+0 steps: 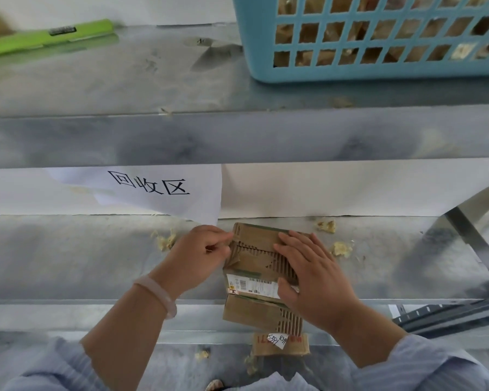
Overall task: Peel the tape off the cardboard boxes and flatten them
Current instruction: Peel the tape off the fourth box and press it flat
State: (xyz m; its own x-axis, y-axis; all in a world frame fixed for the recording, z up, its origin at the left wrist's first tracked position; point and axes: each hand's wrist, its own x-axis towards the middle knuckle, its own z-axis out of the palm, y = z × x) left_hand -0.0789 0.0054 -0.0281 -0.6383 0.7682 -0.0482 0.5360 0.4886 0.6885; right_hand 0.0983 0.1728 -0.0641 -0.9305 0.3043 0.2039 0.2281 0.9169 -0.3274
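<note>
L hand (pixel 201 249): grip pinched together on tape (pixel 233 256) at box (pixel 254 249) left edge, thumb + fingers closed on strip. Pale bangle (pixel 158 294) on L wrist. R hand (pixel 312 275): fingers spread, palm flat on box top-right, pressing, not clamped on anything. Box lies on metal surface (pixel 68 258) at front centre, outer paper torn w/ corrugation showing, label (pixel 251 285) mid-face. 2nd cardboard piece (pixel 280 344) w/ handwritten nos. just below front edge. Scraps (pixel 167 239) near box both sides. Paper sign (pixel 150 186) behind. Upper shelf: blue basket (pixel 378 66) at R, green cutter (pixel 48 38) at L.
</note>
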